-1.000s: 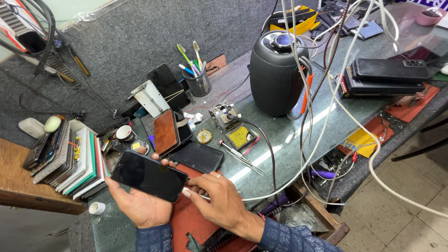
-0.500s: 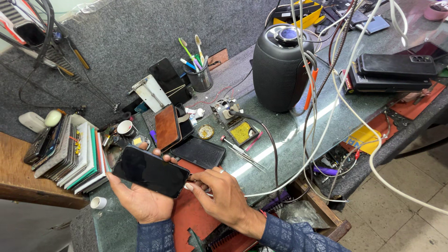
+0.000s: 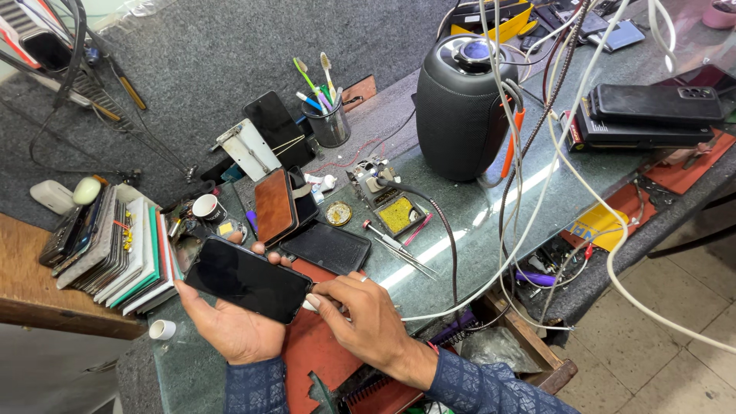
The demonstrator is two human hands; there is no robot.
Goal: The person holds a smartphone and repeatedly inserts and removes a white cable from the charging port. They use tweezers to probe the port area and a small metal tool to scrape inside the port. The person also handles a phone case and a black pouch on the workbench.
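Observation:
My left hand [image 3: 230, 330] cradles a black smartphone [image 3: 247, 278] from below, its dark screen facing up, near the front left of the glass-topped bench [image 3: 475, 238]. My right hand [image 3: 364, 318] pinches the plug of a white cable [image 3: 537, 199] against the phone's right end. The cable runs off to the right across the bench. Just beyond my hands lie another black phone [image 3: 327, 247] flat on the glass and a phone in a brown case [image 3: 274, 205].
A red mat [image 3: 314, 349] lies under my hands. A stack of phones and screens [image 3: 115, 245] stands at left, a cup of tools [image 3: 330, 123] and a black round speaker [image 3: 460, 107] behind, a soldering stand [image 3: 387, 203] mid-bench, boxed phones [image 3: 652, 115] at right, hanging cables [image 3: 529, 138].
The view has shifted slightly; my hands keep the phone in the same grip, with the right hand staying at its end with the cable plug.

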